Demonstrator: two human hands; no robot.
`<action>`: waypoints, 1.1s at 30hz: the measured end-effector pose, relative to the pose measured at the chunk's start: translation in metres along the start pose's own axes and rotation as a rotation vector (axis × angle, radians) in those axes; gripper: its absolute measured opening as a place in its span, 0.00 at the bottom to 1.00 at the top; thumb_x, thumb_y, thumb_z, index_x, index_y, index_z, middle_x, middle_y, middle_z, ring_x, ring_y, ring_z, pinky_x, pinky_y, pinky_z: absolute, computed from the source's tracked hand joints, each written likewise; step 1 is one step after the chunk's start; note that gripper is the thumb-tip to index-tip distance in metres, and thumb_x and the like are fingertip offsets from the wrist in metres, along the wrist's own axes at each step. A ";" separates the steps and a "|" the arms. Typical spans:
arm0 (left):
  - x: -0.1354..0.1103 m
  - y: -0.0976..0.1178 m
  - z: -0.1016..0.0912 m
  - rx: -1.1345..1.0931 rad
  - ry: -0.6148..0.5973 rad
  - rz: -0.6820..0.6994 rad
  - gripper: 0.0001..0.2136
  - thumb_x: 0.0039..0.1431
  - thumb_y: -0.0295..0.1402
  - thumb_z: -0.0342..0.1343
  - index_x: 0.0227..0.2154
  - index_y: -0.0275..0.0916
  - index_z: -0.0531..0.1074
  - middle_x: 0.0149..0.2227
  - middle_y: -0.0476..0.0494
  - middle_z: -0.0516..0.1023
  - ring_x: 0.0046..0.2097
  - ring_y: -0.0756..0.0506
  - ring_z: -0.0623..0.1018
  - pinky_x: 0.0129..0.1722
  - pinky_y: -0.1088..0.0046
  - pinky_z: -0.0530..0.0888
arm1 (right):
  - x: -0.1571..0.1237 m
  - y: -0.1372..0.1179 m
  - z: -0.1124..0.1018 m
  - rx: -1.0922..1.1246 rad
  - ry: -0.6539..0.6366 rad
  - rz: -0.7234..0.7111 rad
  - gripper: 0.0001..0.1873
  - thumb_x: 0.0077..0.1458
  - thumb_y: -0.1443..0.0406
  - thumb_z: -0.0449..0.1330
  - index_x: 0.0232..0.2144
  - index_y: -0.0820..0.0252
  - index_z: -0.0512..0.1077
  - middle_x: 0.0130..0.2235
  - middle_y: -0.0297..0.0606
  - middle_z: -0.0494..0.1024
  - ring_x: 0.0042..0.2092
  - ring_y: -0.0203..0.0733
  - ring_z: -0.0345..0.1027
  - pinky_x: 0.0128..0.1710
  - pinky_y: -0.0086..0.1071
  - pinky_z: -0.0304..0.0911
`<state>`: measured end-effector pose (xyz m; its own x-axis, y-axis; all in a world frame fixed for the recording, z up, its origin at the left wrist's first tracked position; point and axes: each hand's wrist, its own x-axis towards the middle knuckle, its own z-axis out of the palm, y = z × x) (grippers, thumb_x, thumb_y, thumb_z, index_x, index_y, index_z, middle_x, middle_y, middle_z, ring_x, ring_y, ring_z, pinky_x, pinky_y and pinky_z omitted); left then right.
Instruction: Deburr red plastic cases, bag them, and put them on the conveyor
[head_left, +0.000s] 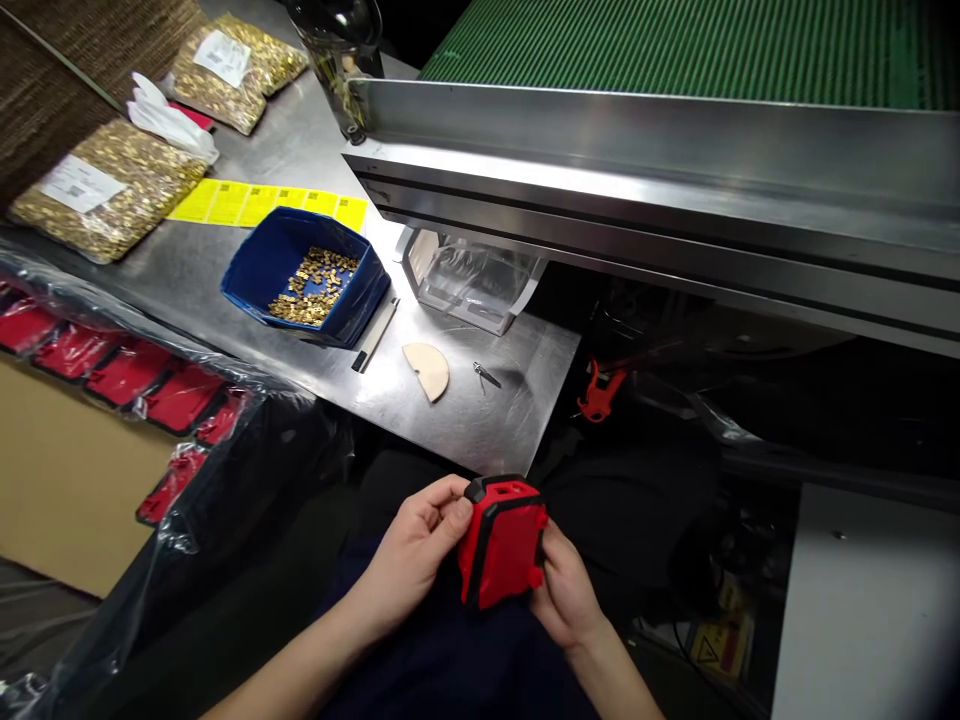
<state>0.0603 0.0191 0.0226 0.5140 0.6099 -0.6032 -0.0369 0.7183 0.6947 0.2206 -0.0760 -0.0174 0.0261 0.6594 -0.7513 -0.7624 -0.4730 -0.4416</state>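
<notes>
A red plastic housing with black edging (506, 550) is held upright above my lap, just off the front edge of the metal table. My left hand (420, 540) grips its left side, thumb on the upper corner. On the other side my right hand (568, 585) is closed around the edge, its fingertips partly hidden behind the part. Closest on the table lie a half-round pale disc (427, 371) and a small pointed metal tool (487, 375). Further back stands a blue bin (251, 270) with small brass pieces (311, 290) inside.
A clear tray (480, 285) sits under the metal rail of a green ribbed conveyor (675, 50). Yellow labels (247, 204) and bags of brass parts (112, 190) lie at the back left. A plastic-lined box (82, 470) with red parts stands left; a grey panel (870, 600) is right.
</notes>
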 end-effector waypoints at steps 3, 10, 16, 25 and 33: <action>-0.003 -0.003 -0.006 0.061 -0.017 0.060 0.13 0.67 0.43 0.59 0.43 0.40 0.80 0.42 0.43 0.80 0.44 0.43 0.77 0.46 0.72 0.72 | -0.003 -0.010 -0.006 -0.032 -0.081 -0.090 0.14 0.57 0.54 0.69 0.44 0.50 0.79 0.37 0.34 0.78 0.37 0.40 0.71 0.41 0.31 0.69; -0.004 -0.006 -0.010 0.043 -0.147 0.117 0.12 0.71 0.39 0.54 0.47 0.43 0.80 0.48 0.42 0.78 0.52 0.39 0.76 0.55 0.65 0.69 | -0.006 -0.029 -0.002 -0.210 -0.282 -0.262 0.13 0.63 0.53 0.62 0.37 0.55 0.75 0.35 0.33 0.66 0.35 0.38 0.60 0.37 0.30 0.60; -0.002 -0.012 -0.012 -0.046 -0.143 0.139 0.11 0.71 0.34 0.53 0.46 0.43 0.80 0.49 0.42 0.78 0.55 0.39 0.75 0.58 0.62 0.68 | -0.004 -0.026 -0.004 -0.252 -0.303 -0.283 0.12 0.64 0.54 0.61 0.36 0.57 0.74 0.34 0.34 0.64 0.35 0.39 0.58 0.37 0.31 0.58; 0.000 -0.015 -0.011 -0.176 -0.119 0.128 0.09 0.70 0.33 0.55 0.45 0.43 0.81 0.51 0.42 0.78 0.59 0.38 0.73 0.62 0.62 0.67 | -0.003 -0.022 -0.007 -0.261 -0.309 -0.293 0.10 0.64 0.56 0.62 0.37 0.56 0.75 0.34 0.35 0.64 0.36 0.39 0.59 0.37 0.31 0.58; 0.003 -0.007 -0.017 0.057 -0.069 0.140 0.12 0.70 0.40 0.55 0.48 0.44 0.80 0.53 0.41 0.79 0.62 0.36 0.71 0.63 0.60 0.65 | -0.005 -0.028 -0.005 -0.353 -0.262 -0.213 0.11 0.66 0.56 0.60 0.38 0.57 0.74 0.32 0.33 0.65 0.30 0.34 0.59 0.30 0.28 0.57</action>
<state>0.0478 0.0215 0.0094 0.5650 0.6766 -0.4722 -0.0643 0.6067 0.7924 0.2448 -0.0689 -0.0042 -0.0400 0.8665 -0.4975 -0.4911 -0.4507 -0.7455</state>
